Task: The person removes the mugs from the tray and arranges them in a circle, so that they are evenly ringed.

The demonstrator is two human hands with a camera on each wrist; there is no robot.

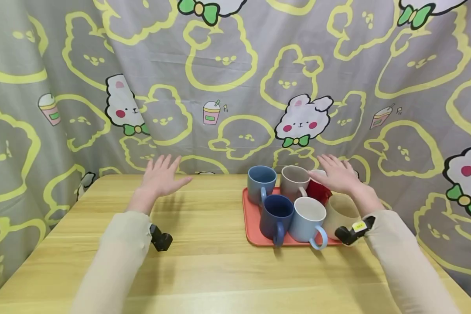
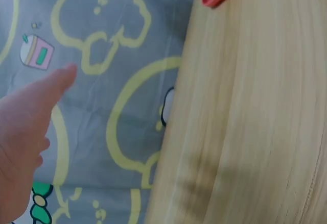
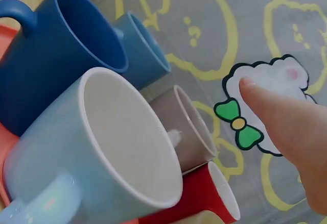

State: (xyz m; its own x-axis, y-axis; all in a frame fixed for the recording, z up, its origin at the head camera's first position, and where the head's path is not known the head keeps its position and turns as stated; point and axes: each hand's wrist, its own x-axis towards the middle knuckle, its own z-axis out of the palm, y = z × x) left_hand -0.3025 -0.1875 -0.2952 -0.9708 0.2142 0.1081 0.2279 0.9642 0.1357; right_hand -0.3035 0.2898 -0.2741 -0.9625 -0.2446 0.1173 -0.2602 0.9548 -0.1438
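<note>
My left hand (image 1: 161, 178) is held up over the table's far left part, fingers spread and holding nothing. Over the right end of a red tray (image 1: 252, 224), my right hand (image 1: 339, 178) hovers with its fingers extended, overlapping a red mug (image 1: 317, 192) in the head view. Also in the tray's back row stand a blue mug (image 1: 255, 188) and a taupe mug (image 1: 290, 188). Along the front are a navy mug (image 1: 271, 224), a light blue mug (image 1: 301, 226) with a white inside and a beige mug (image 1: 337, 220), the last partly hidden by the right wrist.
The wooden table (image 1: 204, 270) reaches back to a grey curtain (image 1: 235, 144) with yellow outlines and cartoon animals. A small black camera sits on each wrist, the left camera (image 1: 162, 240) and the right camera (image 1: 349, 235). Several mug handles point toward the front.
</note>
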